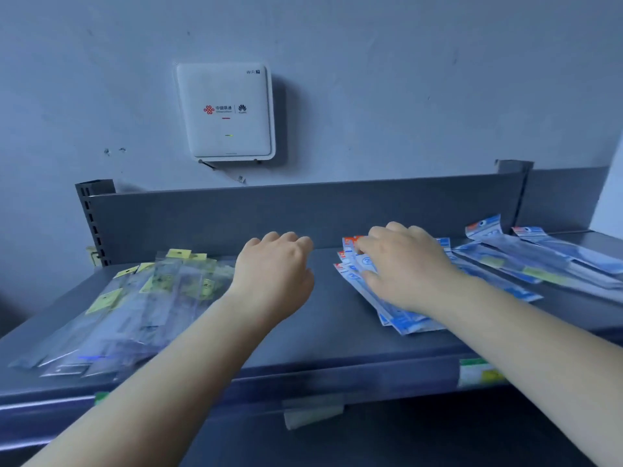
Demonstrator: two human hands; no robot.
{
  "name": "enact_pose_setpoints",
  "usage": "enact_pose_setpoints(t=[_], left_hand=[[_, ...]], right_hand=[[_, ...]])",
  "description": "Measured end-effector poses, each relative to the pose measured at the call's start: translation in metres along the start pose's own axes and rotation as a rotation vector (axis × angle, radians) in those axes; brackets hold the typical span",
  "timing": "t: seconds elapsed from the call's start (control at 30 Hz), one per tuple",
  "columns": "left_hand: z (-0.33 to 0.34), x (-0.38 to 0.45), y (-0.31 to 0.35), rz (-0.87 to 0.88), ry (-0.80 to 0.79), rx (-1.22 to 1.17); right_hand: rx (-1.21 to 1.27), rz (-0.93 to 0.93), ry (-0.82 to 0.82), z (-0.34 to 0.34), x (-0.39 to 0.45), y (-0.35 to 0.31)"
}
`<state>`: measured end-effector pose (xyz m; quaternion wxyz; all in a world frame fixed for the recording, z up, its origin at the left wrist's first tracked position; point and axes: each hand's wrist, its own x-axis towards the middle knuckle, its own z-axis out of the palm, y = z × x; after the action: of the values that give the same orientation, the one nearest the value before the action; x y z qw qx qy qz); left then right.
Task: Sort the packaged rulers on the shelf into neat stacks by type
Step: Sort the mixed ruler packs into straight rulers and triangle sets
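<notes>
— What sort of place is this?

— A shop, likely a stationery aisle. Under the right grip (401, 267) lie hang-hole packaged rulers (397, 311); left of the left grip (273, 274), yellow-tagged ruler packs (135, 298).

— And the fittings?

— A grey metal shelf (323, 335) with a slotted upright (92, 224), price labels (478, 372) below the grips, a wall router (226, 111) above them.

Dim, cool bluish light fills the whole view, flat and even, with no clear source. The router (225, 111) casts a soft shadow to its right on the wall (404, 79). Motion blur smears the shelf (320, 335) front edge and the yellow-tagged ruler packs (135, 298). Wide-angle distortion bows the shelf back panel (303, 214) and stretches the forearms at the lower corners.
</notes>
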<state>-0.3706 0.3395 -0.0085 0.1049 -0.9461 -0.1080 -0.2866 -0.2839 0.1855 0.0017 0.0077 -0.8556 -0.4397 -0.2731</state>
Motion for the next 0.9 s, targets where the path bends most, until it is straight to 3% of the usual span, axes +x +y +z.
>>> enact_pose_setpoints(t=[0.5,0.9], left_hand=[[0.010,0.050,0.236,0.131,0.023,-0.073],[0.038,0.107,0.315,0.281,-0.057,-0.092]], right_hand=[[-0.112,0.058,-0.061,-0.008,-0.125,0.188],[-0.024,0.231,-0.125,0.014,-0.160,0.289]])
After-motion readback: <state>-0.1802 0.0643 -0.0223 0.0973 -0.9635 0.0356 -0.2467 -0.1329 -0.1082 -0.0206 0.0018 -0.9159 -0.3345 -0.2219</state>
